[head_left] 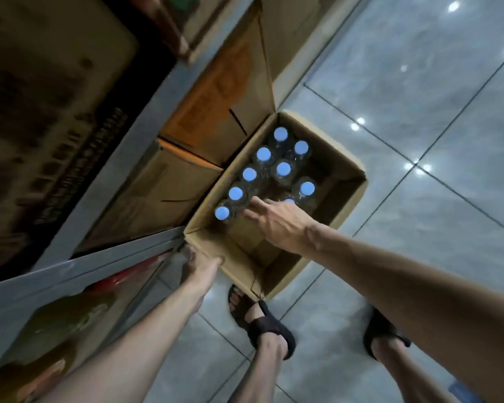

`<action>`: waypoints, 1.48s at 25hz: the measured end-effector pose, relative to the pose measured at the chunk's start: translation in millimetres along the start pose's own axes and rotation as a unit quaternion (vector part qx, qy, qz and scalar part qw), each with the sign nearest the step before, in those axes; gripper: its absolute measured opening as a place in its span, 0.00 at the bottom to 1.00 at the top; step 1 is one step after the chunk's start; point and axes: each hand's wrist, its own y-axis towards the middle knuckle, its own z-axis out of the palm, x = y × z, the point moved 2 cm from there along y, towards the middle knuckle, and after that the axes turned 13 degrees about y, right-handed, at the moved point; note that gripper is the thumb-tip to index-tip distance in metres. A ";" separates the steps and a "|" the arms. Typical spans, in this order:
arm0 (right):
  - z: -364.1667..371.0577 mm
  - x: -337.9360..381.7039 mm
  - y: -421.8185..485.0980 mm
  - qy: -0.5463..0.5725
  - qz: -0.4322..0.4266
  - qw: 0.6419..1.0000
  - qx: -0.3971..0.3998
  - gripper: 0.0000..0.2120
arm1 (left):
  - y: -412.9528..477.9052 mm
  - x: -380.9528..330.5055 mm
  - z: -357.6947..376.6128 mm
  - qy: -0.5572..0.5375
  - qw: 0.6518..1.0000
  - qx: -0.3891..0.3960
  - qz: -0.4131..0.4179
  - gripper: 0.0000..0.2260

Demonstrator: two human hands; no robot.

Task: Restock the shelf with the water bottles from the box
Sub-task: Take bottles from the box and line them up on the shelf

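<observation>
An open cardboard box (342,196) stands on the floor beside a grey metal shelf (146,112). Several clear water bottles with light blue caps (283,169) stand upright inside, mostly along its far and left sides. My right hand (274,219) reaches down into the box with fingers extended, the fingertips close to the bottles near the left wall. It holds nothing. My left hand (197,264) hangs low beside the near left corner of the box, next to the shelf edge; its fingers are partly hidden and blurred.
Closed cardboard cartons (216,97) fill the lower shelf right behind the box. A printed package (70,321) lies on a shelf at lower left. My two sandalled feet (262,321) stand on the glossy grey tiled floor just in front of the box.
</observation>
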 end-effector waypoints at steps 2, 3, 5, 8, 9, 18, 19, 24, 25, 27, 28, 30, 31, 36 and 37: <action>21.2 -2.0 41.2 -0.007 -0.039 0.999 -0.013 0.24 | 31.9 6.1 6.0 0.026 0.999 -0.047 0.000 0.38; 32.6 -2.6 60.3 -0.005 -0.046 0.999 -0.015 0.25 | 48.1 9.4 9.2 0.045 0.997 -0.064 0.002 0.40; 55.5 1.7 92.0 -0.014 -0.046 0.999 -0.004 0.25 | 72.4 15.0 15.1 0.112 0.990 -0.084 0.007 0.41; 80.6 18.7 114.5 -0.023 -0.042 0.999 0.004 0.19 | 82.5 23.3 24.2 0.211 0.974 -0.084 0.027 0.41; 84.5 22.4 114.9 -0.017 -0.041 0.999 -0.009 0.18 | 84.4 27.0 25.5 0.231 0.968 -0.090 0.038 0.41; 5.1 33.3 1.2 0.372 0.037 0.918 -0.131 0.14 | 21.6 26.3 -23.9 0.231 0.955 -0.039 0.180 0.45; -20.5 35.5 -19.7 0.425 0.069 0.890 -0.150 0.14 | -1.8 16.3 -31.6 0.221 0.950 -0.025 0.217 0.46; -199.2 72.0 -116.4 0.584 0.109 0.785 -0.174 0.09 | -151.0 -50.2 -96.3 0.139 0.930 -0.006 0.340 0.46; -237.9 82.9 -133.9 0.589 0.096 0.783 -0.175 0.09 | -183.4 -65.3 -113.2 0.119 0.927 -0.007 0.357 0.45; -312.1 110.0 -170.2 0.599 0.055 0.781 -0.167 0.09 | -251.5 -89.4 -152.1 0.081 0.920 0.018 0.384 0.40; -350.8 126.9 -189.8 0.597 0.029 0.787 -0.154 0.08 | -289.7 -98.9 -172.9 0.056 0.916 0.054 0.394 0.37; -423.1 163.8 -228.9 0.588 -0.017 0.802 -0.102 0.06 | -364.1 -109.9 -207.4 0.005 0.899 0.162 0.407 0.33; -458.7 184.7 -247.3 0.579 -0.039 0.811 -0.079 0.07 | -402.6 -112.8 -224.6 -0.018 0.889 0.198 0.412 0.31; -584.0 279.1 -315.1 0.552 -0.090 0.829 -0.027 0.10 | -555.5 -110.3 -297.7 -0.043 0.857 0.204 0.472 0.21; -598.2 295.4 -323.5 0.548 -0.095 0.830 -0.025 0.10 | -577.1 -106.4 -311.3 -0.050 0.858 0.172 0.481 0.20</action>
